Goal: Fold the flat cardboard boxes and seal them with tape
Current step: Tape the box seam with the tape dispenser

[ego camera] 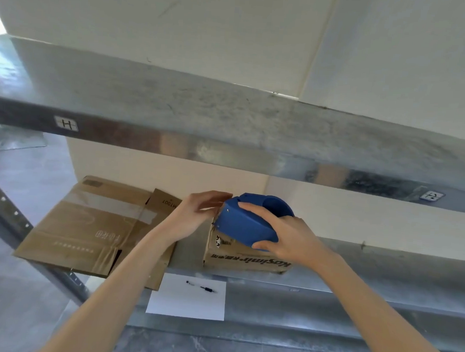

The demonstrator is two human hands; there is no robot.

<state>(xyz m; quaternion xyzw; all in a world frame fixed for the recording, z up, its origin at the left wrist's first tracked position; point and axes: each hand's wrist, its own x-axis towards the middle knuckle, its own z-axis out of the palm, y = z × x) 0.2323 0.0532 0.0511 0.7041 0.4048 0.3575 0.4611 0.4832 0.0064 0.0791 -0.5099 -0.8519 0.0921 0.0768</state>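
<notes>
Fingers of right hand (286,235) grip tape dispenser (246,227) atop folded box (234,257); left hand (196,214) perhaps pinches its left edge.

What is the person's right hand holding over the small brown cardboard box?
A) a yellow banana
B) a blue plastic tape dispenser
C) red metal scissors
B: the right hand grips a blue plastic tape dispenser at the top of the small brown cardboard box.

Sticker (65,123) on shelf beam (227,151) – "H". Flat cardboard (86,229) flap – "HT001", upside down. Small box (237,257) print unclear.
</notes>
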